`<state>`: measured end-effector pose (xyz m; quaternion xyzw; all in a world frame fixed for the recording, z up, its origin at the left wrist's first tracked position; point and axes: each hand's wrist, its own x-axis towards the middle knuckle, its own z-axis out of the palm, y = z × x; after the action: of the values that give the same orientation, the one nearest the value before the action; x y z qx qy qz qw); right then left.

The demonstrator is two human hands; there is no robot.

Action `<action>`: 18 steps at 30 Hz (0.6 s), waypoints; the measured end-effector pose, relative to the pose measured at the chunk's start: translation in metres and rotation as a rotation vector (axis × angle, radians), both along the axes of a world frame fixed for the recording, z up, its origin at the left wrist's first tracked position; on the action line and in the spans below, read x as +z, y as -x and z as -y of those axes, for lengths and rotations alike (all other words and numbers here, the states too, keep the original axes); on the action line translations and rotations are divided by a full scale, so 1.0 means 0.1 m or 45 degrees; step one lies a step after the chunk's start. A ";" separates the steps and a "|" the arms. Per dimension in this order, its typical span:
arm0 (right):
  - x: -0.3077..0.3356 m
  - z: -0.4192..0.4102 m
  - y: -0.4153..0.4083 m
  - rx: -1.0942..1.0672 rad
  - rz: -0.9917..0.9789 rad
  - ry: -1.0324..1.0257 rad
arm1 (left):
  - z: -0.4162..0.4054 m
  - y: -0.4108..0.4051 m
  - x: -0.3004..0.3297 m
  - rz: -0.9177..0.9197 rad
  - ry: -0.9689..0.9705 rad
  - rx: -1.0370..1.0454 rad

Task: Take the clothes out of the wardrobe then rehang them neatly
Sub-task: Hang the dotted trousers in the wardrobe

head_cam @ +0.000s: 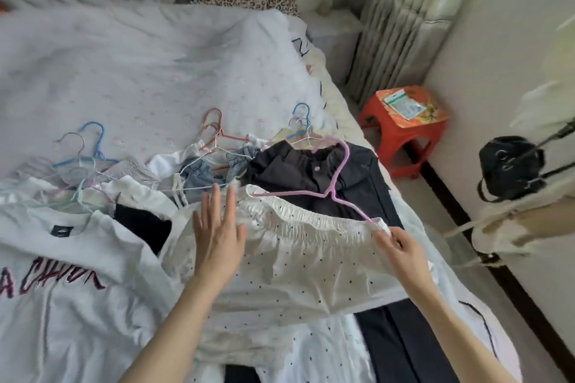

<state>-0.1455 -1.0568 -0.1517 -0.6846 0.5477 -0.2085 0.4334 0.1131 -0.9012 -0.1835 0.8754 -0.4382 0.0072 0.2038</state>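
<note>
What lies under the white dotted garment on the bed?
Beneath the white dotted garment, dark clothing shows at its far edge and black fabric at its near edge. Whatever lies under its middle is covered.

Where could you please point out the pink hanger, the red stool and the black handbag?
pink hanger [337, 177]: head view, on its neck below the hook.
red stool [432, 121]: head view, on the seat's right part.
black handbag [510, 165]: head view, on its body.
</note>
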 end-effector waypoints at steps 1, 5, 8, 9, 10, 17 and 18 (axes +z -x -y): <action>0.10 -0.02 0.22 -0.034 0.008 0.014 | 0.08 0.12 0.08 -0.020 -0.005 -0.033; 0.43 -0.07 0.99 -0.236 0.042 0.070 | 0.43 0.57 0.38 0.021 0.040 -0.271; 0.77 -0.20 1.47 -0.397 0.002 0.196 | 0.63 0.87 0.63 0.005 0.201 -0.488; 0.90 -0.25 1.63 -0.460 -0.016 0.245 | 0.69 0.97 0.74 -0.003 0.243 -0.552; 1.02 -0.32 1.80 -0.525 -0.030 0.300 | 0.76 1.09 0.84 0.005 0.290 -0.613; 1.63 -1.30 2.94 -1.012 -0.021 0.611 | 1.02 2.25 1.39 -0.123 0.586 -1.150; 1.68 -1.50 3.07 -1.080 -0.019 0.636 | 1.00 2.44 1.44 -0.163 0.613 -1.221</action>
<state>-0.4526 -0.9073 0.0162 -0.4858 0.7146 -0.4865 0.1289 -0.1308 -1.0016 -0.0398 0.5043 -0.7614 -0.0400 0.4054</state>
